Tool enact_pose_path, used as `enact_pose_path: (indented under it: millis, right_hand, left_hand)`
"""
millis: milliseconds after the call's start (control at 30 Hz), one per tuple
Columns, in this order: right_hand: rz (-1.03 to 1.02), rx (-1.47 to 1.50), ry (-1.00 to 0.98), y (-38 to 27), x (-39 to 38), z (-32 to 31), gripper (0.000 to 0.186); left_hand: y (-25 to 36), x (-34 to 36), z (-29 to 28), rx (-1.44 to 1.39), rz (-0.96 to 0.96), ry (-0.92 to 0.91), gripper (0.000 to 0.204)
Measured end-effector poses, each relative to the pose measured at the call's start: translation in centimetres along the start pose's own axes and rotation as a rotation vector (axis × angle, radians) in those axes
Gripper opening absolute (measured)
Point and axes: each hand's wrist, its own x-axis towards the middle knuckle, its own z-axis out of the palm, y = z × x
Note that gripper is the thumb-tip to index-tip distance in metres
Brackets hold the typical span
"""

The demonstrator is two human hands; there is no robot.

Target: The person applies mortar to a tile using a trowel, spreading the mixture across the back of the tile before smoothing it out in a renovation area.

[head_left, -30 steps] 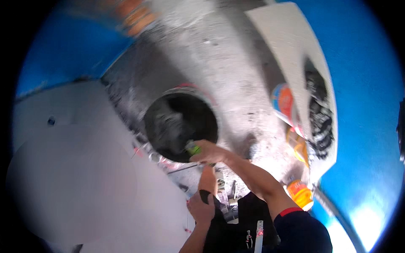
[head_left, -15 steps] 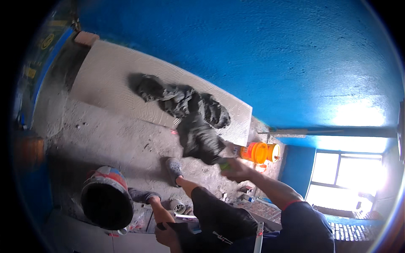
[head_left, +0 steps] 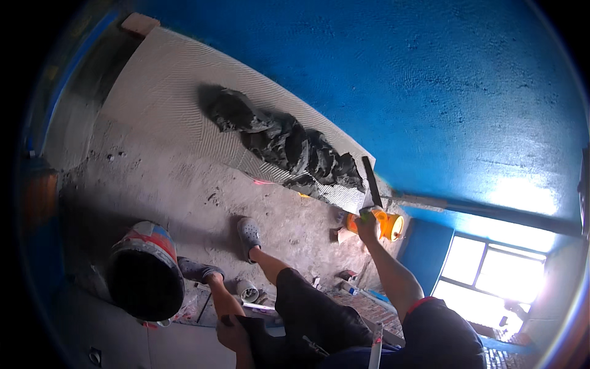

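My right hand (head_left: 369, 226) is closed round the green handle of a trowel (head_left: 371, 182), whose long dark blade stands at the right corner of a large pale tile (head_left: 144, 77). The tile's face has combed ridges, and a long lumpy heap of dark grey mortar (head_left: 276, 138) lies across its middle and right. My left hand (head_left: 232, 335) rests against my bent left leg, by the hem of the dark shorts; its fingers are too unclear to read.
A large bucket (head_left: 147, 270) with a dark inside stands at lower left. Orange-yellow buckets (head_left: 388, 225) are just beyond my right hand. A blue wall (head_left: 399, 80) runs along the tile's far side. A brick-like block (head_left: 141, 24) sits at its far left corner. Small items lie near my feet.
My right hand has swung right and away from me with the trowel, off the mortar heap. The dark mass in front of the hand is gone, and the heap reaches further right.
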Motion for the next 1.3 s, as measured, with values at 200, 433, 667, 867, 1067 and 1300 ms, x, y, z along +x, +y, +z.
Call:
enact_pose_path:
  millis: [200,433,667,867,1067,1300]
  right_hand:
    - [-0.388,-0.05,-0.282,-14.5,-7.8,-2.2,0.034]
    - [-1.301,-0.216,-0.848,-44.9,-22.5,1.4,0.02]
    - [-1.67,-0.746,-0.649,-56.2,-31.6,14.4,0.015]
    - [-1.115,-0.781,-1.045,-51.9,-34.2,20.4,0.026]
    - [-0.121,0.084,-1.549,-47.4,-37.6,26.0,0.016]
    - [-0.013,0.288,-1.607,-50.3,-37.9,23.6,0.015]
  left_hand:
    - [-0.7,-0.5,-0.4,-0.146,-0.205,-0.046,0.042]
    - [-3.1,-0.8,1.0,-0.159,-0.193,0.013,0.057]
    - [-4.8,-1.7,0.5,-0.337,-0.365,-0.032,0.065]
    - [-7.0,-1.8,-0.2,-0.426,-0.457,-0.077,0.06]
    - [-8.8,-1.1,-0.5,-0.458,-0.414,-0.071,0.059]
    - [-9.5,-0.3,-1.1,-0.469,-0.37,-0.111,0.059]
